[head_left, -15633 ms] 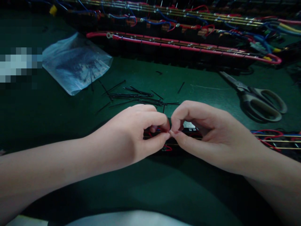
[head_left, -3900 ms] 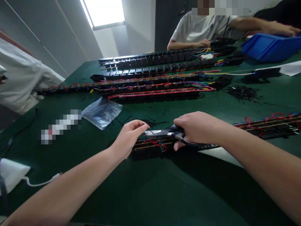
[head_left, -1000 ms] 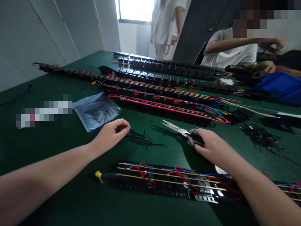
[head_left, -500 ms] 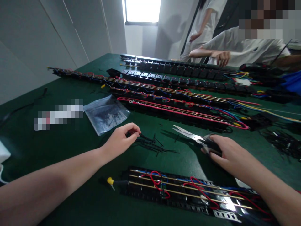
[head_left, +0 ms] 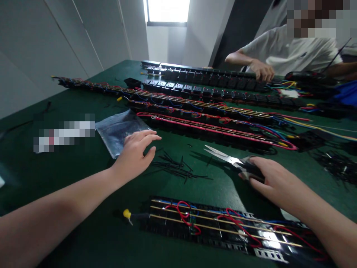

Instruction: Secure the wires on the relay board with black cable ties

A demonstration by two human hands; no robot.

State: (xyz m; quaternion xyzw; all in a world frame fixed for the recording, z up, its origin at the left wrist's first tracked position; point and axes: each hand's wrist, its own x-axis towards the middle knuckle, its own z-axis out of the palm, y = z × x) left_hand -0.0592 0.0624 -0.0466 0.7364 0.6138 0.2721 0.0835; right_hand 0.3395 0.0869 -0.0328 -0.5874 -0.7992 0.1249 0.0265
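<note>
My left hand [head_left: 134,152] hovers flat with its fingers stretched out, just left of a loose pile of black cable ties [head_left: 175,168] and beside a clear plastic bag [head_left: 118,130]; it holds nothing. My right hand [head_left: 275,182] lies over the dark handles of a pair of scissors [head_left: 227,158], whose blades rest on the green table [head_left: 83,238] pointing left. In front of me lies a black socket strip [head_left: 217,227] with brass bars, red and blue wires and a yellow terminal [head_left: 127,214] at its left end.
Several long wired socket strips [head_left: 212,124] lie in rows across the back of the table. A seated person's hand [head_left: 262,70] rests on the farthest strip. A second heap of black ties [head_left: 334,163] lies at the right, near a blue bin [head_left: 347,95].
My left hand has gone from a pinch at the cable ties to flat, spread fingers, shifting slightly left. My right hand stays on the scissors' handles. A standing person has left the view.
</note>
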